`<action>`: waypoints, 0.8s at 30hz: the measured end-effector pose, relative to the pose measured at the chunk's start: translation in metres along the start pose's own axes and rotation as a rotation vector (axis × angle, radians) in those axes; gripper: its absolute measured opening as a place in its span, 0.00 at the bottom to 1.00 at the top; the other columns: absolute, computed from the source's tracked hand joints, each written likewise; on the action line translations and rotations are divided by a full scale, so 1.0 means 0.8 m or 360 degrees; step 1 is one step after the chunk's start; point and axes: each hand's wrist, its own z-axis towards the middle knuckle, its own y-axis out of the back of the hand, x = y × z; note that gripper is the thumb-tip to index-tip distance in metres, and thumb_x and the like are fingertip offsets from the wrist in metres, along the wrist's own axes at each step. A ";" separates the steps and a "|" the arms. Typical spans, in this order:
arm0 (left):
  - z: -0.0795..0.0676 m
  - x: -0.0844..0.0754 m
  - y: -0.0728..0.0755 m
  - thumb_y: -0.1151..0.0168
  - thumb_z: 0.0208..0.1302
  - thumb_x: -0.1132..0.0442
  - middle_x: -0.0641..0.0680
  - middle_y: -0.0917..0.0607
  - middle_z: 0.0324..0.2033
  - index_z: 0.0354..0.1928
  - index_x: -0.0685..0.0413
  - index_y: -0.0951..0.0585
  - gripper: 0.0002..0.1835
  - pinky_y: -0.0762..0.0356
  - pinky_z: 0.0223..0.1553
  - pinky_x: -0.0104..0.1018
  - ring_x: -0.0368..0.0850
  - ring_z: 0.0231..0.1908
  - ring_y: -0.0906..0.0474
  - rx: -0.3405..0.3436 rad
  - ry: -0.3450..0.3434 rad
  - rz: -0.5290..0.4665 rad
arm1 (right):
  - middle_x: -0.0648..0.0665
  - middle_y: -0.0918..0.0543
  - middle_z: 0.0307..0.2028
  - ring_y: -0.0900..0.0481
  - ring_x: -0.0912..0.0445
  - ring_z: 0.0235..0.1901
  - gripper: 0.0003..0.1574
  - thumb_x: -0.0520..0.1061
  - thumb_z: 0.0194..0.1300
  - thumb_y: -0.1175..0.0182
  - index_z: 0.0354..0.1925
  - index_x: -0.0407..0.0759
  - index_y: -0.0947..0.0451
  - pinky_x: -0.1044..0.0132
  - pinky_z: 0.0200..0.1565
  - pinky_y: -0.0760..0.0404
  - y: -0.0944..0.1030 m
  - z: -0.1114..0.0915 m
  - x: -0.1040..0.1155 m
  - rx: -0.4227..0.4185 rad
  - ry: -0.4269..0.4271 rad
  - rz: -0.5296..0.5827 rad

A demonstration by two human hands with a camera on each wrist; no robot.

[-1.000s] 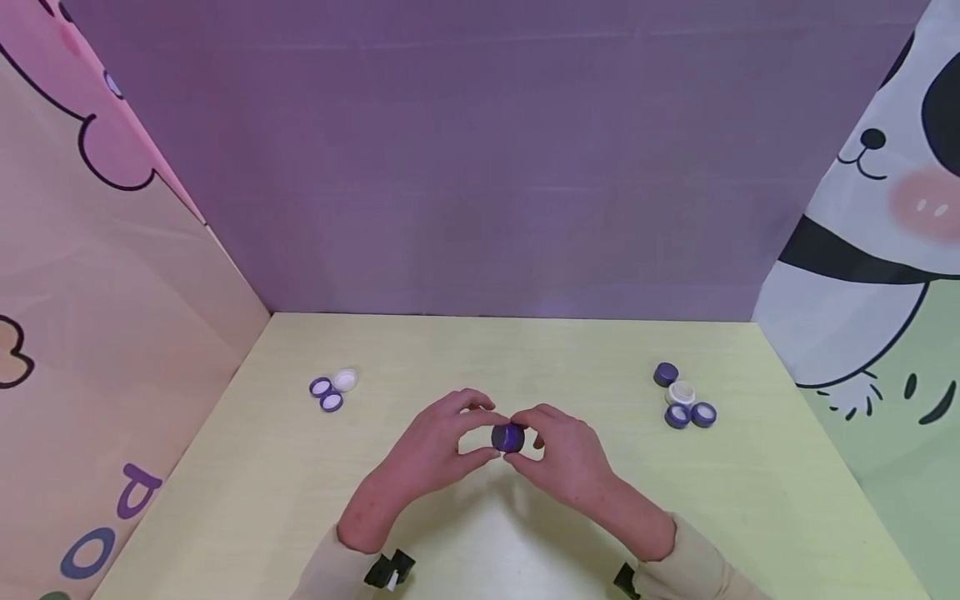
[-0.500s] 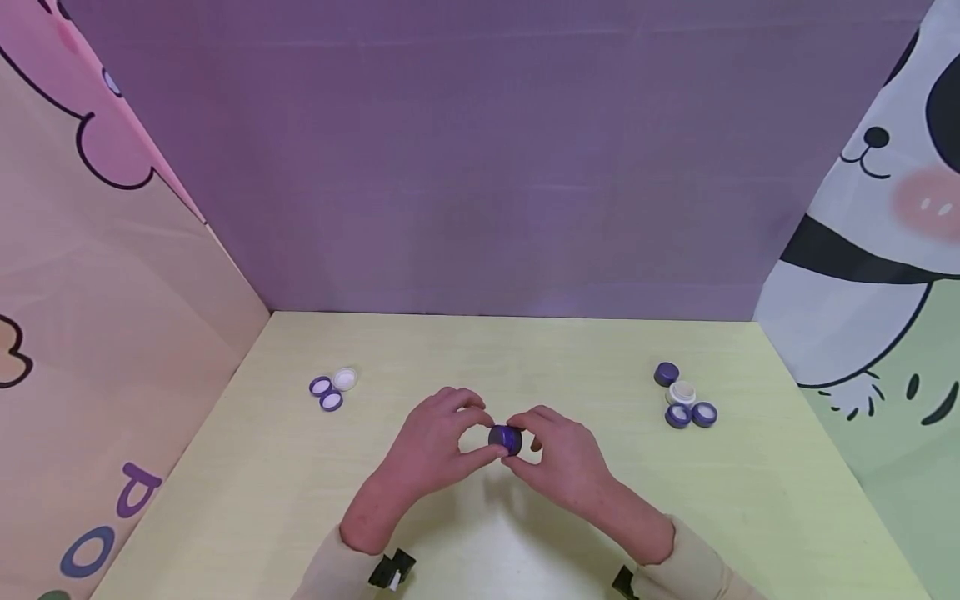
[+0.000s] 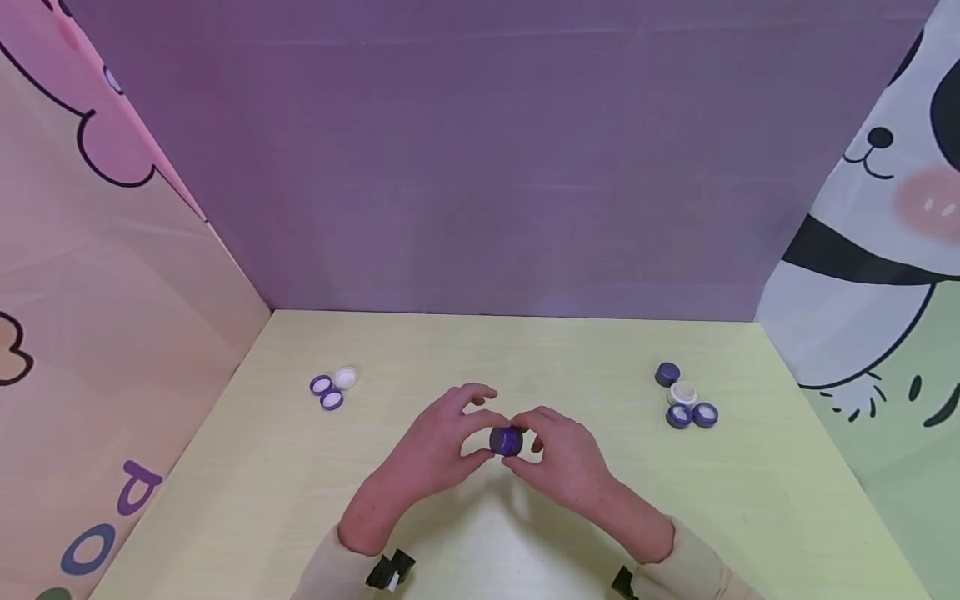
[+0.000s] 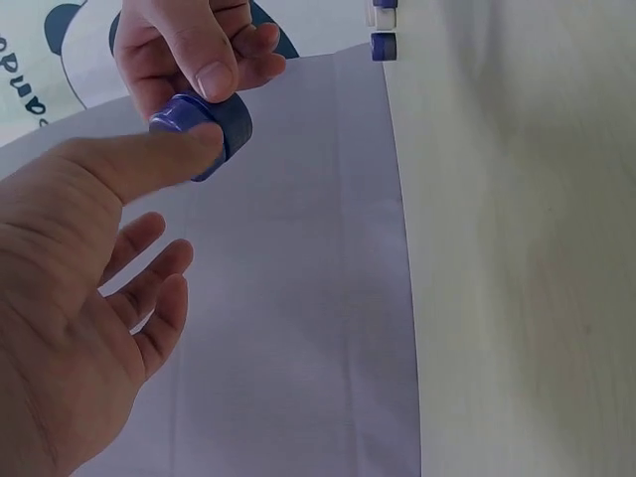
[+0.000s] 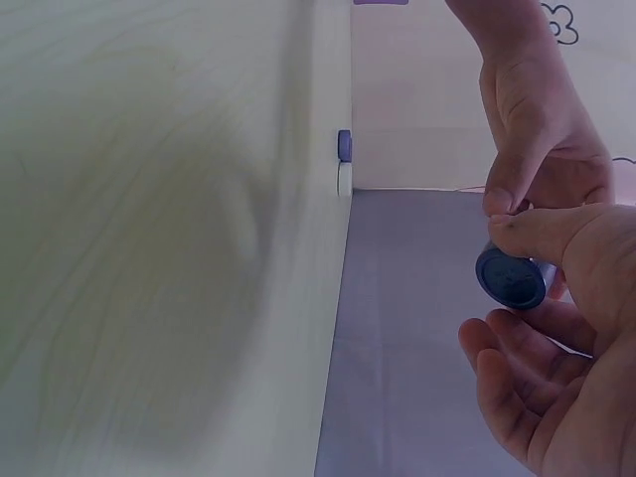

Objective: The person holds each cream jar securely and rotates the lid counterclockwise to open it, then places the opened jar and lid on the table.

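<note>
Between my two hands, above the table, is a small purple cosmetic jar [image 3: 506, 442], lying on its side with a seam round its middle. My left hand [image 3: 438, 437] pinches its left end between thumb and finger, the other fingers held off it. My right hand [image 3: 566, 454] pinches the right end with thumb and forefinger. In the left wrist view the left thumb lies over the jar [image 4: 235, 124], with the right thumb against its far part. From the right wrist, a round flat end [image 5: 512, 278] of the jar shows.
On the left of the table [image 3: 420, 350] lie two purple lids [image 3: 332, 401] with white liners and a white lid [image 3: 346, 378]. At the right stand several small jars, purple ones [image 3: 705, 415] and a white one [image 3: 682, 394]. A purple backdrop [image 3: 480, 167] rises behind the table.
My left thumb and fingers have shifted on the jar's left end, the thumb drawing back and the upper fingers lifting. The jar has turned slightly; my right hand has stayed nearly still.
</note>
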 end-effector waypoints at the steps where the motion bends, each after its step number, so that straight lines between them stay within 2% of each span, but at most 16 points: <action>1: 0.000 0.000 0.000 0.21 0.46 0.64 0.51 0.26 0.55 0.44 0.42 0.15 0.21 0.24 0.47 0.40 0.47 0.50 0.26 -0.0007 -0.0012 0.0004 | 0.57 0.19 0.38 0.21 0.58 0.26 0.23 0.50 0.49 0.23 0.44 0.51 0.19 0.70 0.28 0.26 0.000 0.000 0.000 0.0005 -0.0007 0.0007; 6: 0.000 -0.001 -0.001 0.21 0.46 0.65 0.51 0.25 0.53 0.42 0.42 0.14 0.19 0.23 0.44 0.38 0.46 0.48 0.25 -0.0023 -0.0033 0.0027 | 0.57 0.19 0.38 0.21 0.59 0.27 0.23 0.50 0.49 0.24 0.43 0.51 0.19 0.70 0.28 0.25 0.000 -0.001 -0.001 0.0012 -0.0017 0.0013; 10: 0.000 -0.001 -0.002 0.22 0.49 0.62 0.51 0.25 0.53 0.44 0.42 0.15 0.18 0.23 0.45 0.40 0.48 0.48 0.24 0.0005 -0.0008 0.0055 | 0.57 0.19 0.37 0.21 0.59 0.26 0.23 0.49 0.49 0.23 0.43 0.50 0.19 0.70 0.29 0.25 -0.001 -0.001 -0.003 0.0006 -0.0009 0.0021; 17: -0.002 0.000 -0.004 0.24 0.52 0.51 0.50 0.23 0.52 0.44 0.41 0.16 0.17 0.24 0.45 0.41 0.47 0.48 0.24 0.0087 0.0094 0.0139 | 0.56 0.19 0.38 0.21 0.58 0.27 0.23 0.50 0.49 0.23 0.43 0.50 0.19 0.70 0.29 0.25 -0.001 -0.004 -0.004 0.0017 -0.0007 0.0009; 24: -0.003 0.000 -0.003 0.28 0.53 0.41 0.49 0.21 0.47 0.38 0.43 0.15 0.17 0.24 0.43 0.41 0.46 0.46 0.25 0.0120 0.0143 0.0246 | 0.58 0.20 0.36 0.22 0.60 0.26 0.20 0.51 0.50 0.24 0.41 0.51 0.19 0.71 0.28 0.26 -0.005 -0.005 -0.003 0.0009 0.0020 -0.0002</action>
